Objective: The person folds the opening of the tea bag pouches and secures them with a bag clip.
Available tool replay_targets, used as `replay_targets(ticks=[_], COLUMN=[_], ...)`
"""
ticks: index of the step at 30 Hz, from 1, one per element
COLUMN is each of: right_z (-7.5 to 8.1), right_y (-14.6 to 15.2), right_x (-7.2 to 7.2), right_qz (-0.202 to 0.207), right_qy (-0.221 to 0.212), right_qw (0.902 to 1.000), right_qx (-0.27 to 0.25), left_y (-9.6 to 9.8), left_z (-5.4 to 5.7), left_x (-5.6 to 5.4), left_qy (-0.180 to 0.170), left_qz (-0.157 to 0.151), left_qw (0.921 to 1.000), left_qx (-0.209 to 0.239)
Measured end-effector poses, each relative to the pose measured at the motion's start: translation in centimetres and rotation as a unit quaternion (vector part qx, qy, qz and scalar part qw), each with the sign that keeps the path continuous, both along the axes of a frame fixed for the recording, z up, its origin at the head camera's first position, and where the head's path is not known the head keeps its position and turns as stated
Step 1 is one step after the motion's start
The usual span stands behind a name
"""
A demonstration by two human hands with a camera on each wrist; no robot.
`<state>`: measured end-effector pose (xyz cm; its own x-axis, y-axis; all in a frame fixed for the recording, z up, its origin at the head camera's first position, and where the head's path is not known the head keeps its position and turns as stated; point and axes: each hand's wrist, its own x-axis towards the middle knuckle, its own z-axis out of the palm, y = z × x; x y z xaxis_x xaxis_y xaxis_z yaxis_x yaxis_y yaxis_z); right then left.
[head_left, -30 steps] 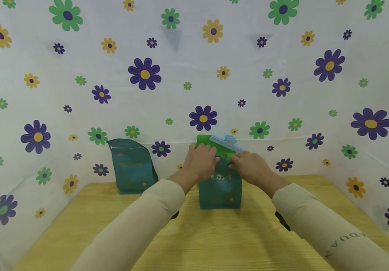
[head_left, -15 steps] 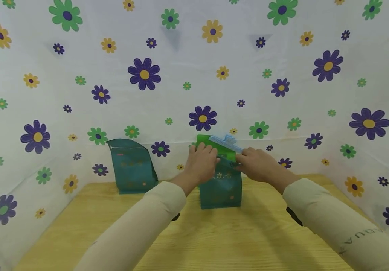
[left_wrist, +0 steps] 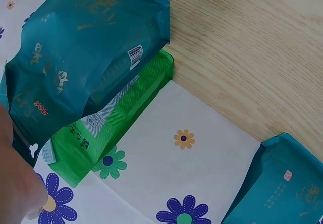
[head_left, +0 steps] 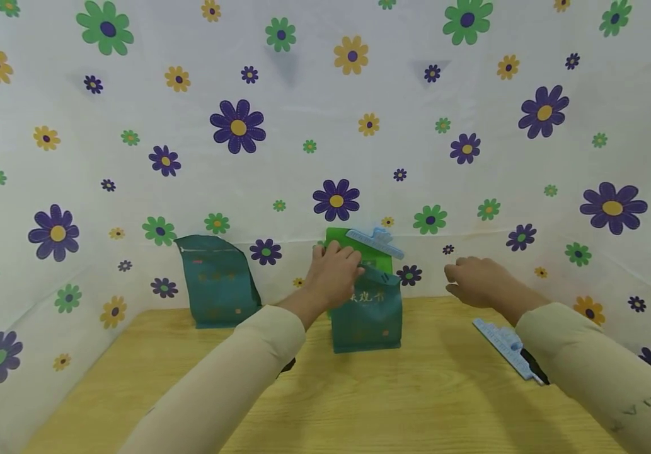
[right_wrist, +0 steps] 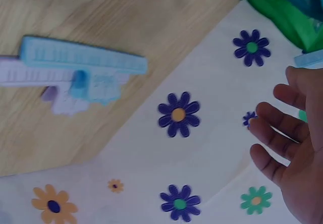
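Observation:
My left hand grips the folded-over top of a teal pouch with gold lettering, which stands upright on the table. In the left wrist view, that hand is at the pouch's top edge, its fingertips partly hidden. My right hand is in the air to the right of the pouch, fingers loosely bent with nothing in them, as the right wrist view confirms. Below it on the table lie a light blue bag clip and, partly under it, a lavender bag clip.
Behind the held pouch stands a green bag with a blue bag clip slanted across its top. Another teal pouch, its top unfolded, stands at the back left. Flower-patterned cloth walls enclose the wooden table.
My right hand has let go of the pouch's top and moved right, over the loose clips, which now show in the head view. My left hand stays on the folded top.

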<state>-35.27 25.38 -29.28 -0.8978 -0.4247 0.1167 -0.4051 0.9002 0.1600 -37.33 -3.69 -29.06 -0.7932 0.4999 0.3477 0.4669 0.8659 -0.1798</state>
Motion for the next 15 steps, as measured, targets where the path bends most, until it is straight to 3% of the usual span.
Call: replay_targets(ticks=[8, 15], right_z=[-1.6, -3.7], right_y=[3.2, 5.7], right_x=[0.7, 1.7], right_qz=[-0.051, -0.111], right_qy=[-0.071, -0.101], right_qw=[0.9961, 0.9877], right_qx=[0.016, 0.044], left_y=[-0.2, -0.2], left_z=[-0.3, -0.4], left_x=[0.0, 0.0], left_qy=[0.013, 0.021], left_qz=[-0.002, -0.012], left_qw=[0.9999, 0.9997], left_qx=[-0.001, 0.006])
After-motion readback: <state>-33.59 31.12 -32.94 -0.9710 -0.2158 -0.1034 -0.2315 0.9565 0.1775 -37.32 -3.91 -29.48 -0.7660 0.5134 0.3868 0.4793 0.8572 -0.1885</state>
